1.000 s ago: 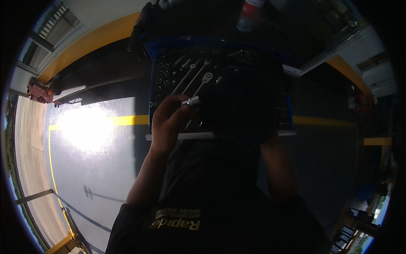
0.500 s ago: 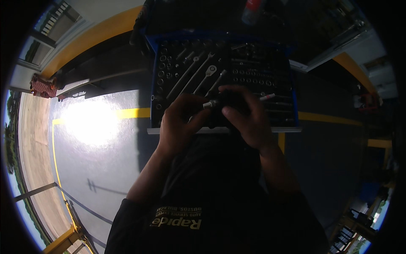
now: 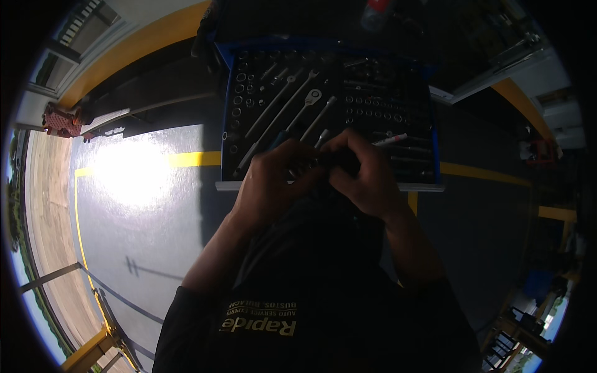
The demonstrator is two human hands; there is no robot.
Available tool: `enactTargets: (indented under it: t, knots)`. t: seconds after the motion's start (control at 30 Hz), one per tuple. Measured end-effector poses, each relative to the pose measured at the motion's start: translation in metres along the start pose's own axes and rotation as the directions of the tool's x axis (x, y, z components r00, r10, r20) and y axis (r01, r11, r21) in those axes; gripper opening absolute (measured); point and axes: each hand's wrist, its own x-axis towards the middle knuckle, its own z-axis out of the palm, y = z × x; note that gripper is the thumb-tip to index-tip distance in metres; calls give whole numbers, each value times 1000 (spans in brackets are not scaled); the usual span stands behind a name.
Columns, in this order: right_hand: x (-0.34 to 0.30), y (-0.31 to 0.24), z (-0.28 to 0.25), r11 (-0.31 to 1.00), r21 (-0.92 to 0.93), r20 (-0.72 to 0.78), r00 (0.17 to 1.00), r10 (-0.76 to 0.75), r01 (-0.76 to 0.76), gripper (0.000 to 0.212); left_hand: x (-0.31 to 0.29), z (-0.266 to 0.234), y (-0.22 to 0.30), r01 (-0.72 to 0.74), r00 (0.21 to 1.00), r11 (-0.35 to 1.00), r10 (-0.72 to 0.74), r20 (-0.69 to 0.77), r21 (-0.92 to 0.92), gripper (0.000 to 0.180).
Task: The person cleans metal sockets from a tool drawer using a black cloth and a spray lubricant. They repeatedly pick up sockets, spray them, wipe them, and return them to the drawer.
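Observation:
Both my hands meet over the near edge of an open tool drawer [image 3: 225, 105] with blue sides. My left hand [image 3: 273, 180] is closed, thumb and fingers pinched around a small metal piece that looks like a socket; shade and the fingers mostly hide it. Against it, my right hand [image 3: 367, 180] curls with bent fingers around something dark that I cannot make out. Just beyond the hands lie a ratchet [image 3: 313, 97], a long combination wrench [image 3: 283, 102] and an extension bar [image 3: 331, 101], slanting in the drawer's dark tray.
Rows of sockets [image 3: 376, 114] fill the drawer's right part, with more along its left side. A red-labelled bottle [image 3: 375, 15] stands on the dark top behind. Yellow lines [image 3: 193, 160] cross the grey floor, which glares with sunlight at left. A red perforated object [image 3: 61, 120] lies far left.
The bright metal piece between my left fingers has gone mostly out of sight as my hands turned and drew together. The drawer appears slightly higher in view.

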Motion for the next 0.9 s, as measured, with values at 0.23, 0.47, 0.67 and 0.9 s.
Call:
enactTargets:
  t: [0.23,0.47,0.67,0.9]
  knots:
    - [-1,12,-8,974,136,138,977,164,-183,30,0,-2,-2,-192,979,979,187,79,67,26]
    - [-1,10,-16,873,287,295,903,311,-395,28,5,-13,-4,-438,887,872,378,267,220,27]
    - [-5,13,-18,894,194,227,905,359,-403,28,7,0,4,-150,972,986,135,192,68,24]
    - [-12,5,-20,948,108,151,948,281,-298,26,9,2,12,-128,972,975,87,218,181,25]
